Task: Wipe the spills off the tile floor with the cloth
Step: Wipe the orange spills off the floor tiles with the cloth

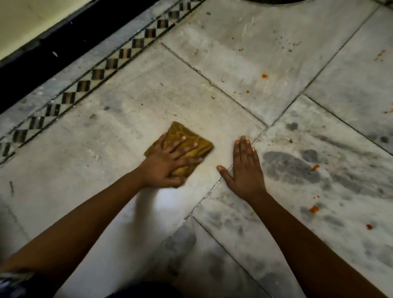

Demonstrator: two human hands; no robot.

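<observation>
A folded mustard-yellow cloth [191,139] lies on the pale marble tile floor [131,102]. My left hand [168,162] presses flat on top of it, fingers spread and straight. To its right my right hand [244,168] rests palm down on the bare floor beside a tile joint, holding nothing. Orange-red spills dot the tiles: one drop [264,76] farther ahead, a smear [314,167] to the right, a larger blob [313,209] and a drop [369,226] at the near right.
A black-and-white checkered border strip [89,79] runs diagonally at the left, with a black skirting [53,55] and cream wall beyond. Dark grey veining marks the right tiles. A dark curved object edge [274,1] shows at the top.
</observation>
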